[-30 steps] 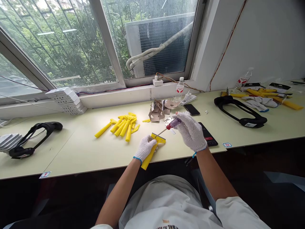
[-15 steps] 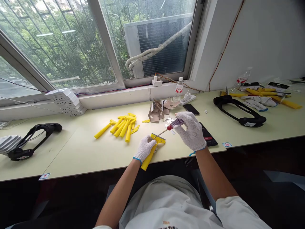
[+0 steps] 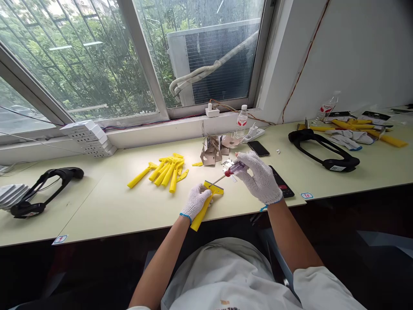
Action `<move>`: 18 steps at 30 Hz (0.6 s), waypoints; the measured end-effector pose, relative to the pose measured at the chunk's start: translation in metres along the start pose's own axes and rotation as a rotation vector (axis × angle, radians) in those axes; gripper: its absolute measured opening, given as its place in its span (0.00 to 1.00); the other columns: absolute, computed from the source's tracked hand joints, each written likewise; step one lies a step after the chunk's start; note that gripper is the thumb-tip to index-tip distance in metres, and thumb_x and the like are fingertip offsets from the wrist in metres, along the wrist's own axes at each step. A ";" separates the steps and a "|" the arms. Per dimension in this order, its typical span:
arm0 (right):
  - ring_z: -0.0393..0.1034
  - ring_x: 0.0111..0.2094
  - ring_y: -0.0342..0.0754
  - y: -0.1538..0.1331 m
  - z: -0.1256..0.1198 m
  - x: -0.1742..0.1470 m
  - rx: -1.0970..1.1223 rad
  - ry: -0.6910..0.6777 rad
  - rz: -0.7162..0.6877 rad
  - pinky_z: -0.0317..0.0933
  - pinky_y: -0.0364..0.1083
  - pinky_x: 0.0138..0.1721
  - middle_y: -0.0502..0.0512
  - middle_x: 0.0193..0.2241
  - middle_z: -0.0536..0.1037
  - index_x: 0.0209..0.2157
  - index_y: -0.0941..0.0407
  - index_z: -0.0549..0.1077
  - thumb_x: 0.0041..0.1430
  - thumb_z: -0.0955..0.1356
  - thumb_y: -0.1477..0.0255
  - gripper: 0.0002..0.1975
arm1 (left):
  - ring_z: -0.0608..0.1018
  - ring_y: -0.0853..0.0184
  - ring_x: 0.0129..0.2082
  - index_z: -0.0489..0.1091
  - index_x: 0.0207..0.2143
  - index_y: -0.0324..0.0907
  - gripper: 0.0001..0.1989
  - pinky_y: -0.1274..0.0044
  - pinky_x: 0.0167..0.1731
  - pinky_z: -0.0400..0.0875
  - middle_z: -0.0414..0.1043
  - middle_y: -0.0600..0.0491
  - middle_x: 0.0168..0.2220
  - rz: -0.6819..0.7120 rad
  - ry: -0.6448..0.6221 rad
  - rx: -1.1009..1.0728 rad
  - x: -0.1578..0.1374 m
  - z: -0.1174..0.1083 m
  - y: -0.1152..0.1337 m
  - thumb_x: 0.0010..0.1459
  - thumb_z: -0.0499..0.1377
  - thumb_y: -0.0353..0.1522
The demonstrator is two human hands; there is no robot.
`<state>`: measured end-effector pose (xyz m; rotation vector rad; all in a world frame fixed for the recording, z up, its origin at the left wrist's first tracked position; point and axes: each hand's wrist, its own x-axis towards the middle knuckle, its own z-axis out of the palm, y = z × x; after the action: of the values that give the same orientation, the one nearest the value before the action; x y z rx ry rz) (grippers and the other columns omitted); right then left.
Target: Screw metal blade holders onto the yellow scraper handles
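Two gloved hands were in view, both the person's own. Left hand (image 3: 198, 201): pinched one yellow scraper (image 3: 200, 216) near its head, thumb on top, other fingers mostly hidden. Right hand (image 3: 258, 178): fingers curled round the handle of one screwdriver (image 3: 228, 173), purple with a red collar. Its shaft slanted down to the left, tip at the scraper's head; exact contact too small to tell. The scraper was at the near edge of the table (image 3: 116, 206), in front of the person, handle toward the body. One screw-like dot showed on the right part of its head.

Left of the hands: one heap of yellow scrapers (image 3: 168, 173), at least five handles, overlap prevented an exact count; one more handle (image 3: 137, 178) pointed out to the left. Two loose yellow pieces: one (image 3: 183, 175) beside the heap's right side, one (image 3: 197, 164) near the cardboard. Brown cardboard pieces (image 3: 209, 159) made one clump, count unclear. Small screws (image 3: 226, 162) lay just in front of it, too tiny to count. Beyond the right hand: one phone (image 3: 259, 148), one bottle (image 3: 241, 119); one black device (image 3: 284, 186) sat partly behind that hand. Two black headbands (image 3: 325, 150), one at each side. Two number labels (image 3: 306, 195) marked the front edge.
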<state>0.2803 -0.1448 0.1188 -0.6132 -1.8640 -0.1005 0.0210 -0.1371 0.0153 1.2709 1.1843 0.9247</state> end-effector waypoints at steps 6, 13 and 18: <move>0.77 0.41 0.46 -0.002 0.001 0.002 -0.036 0.029 0.019 0.74 0.42 0.36 0.56 0.45 0.78 0.64 0.47 0.72 0.71 0.74 0.67 0.23 | 0.82 0.63 0.26 0.73 0.42 0.40 0.08 0.74 0.28 0.79 0.81 0.49 0.30 0.007 -0.013 0.018 0.002 -0.001 -0.004 0.63 0.62 0.34; 0.80 0.48 0.45 -0.008 -0.005 0.002 0.098 -0.106 0.107 0.76 0.45 0.50 0.58 0.54 0.79 0.73 0.48 0.64 0.76 0.66 0.78 0.29 | 0.82 0.63 0.25 0.72 0.42 0.40 0.08 0.74 0.28 0.79 0.80 0.49 0.29 -0.005 -0.012 0.021 0.003 -0.002 -0.004 0.63 0.62 0.34; 0.80 0.48 0.45 -0.007 -0.004 0.000 0.139 -0.064 0.092 0.75 0.44 0.47 0.56 0.53 0.81 0.72 0.46 0.65 0.74 0.69 0.79 0.31 | 0.82 0.63 0.26 0.72 0.43 0.40 0.09 0.74 0.28 0.78 0.80 0.49 0.29 -0.006 -0.016 0.009 0.002 -0.001 -0.004 0.63 0.62 0.35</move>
<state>0.2809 -0.1518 0.1221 -0.6109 -1.8835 0.1095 0.0198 -0.1349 0.0112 1.2789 1.1800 0.9040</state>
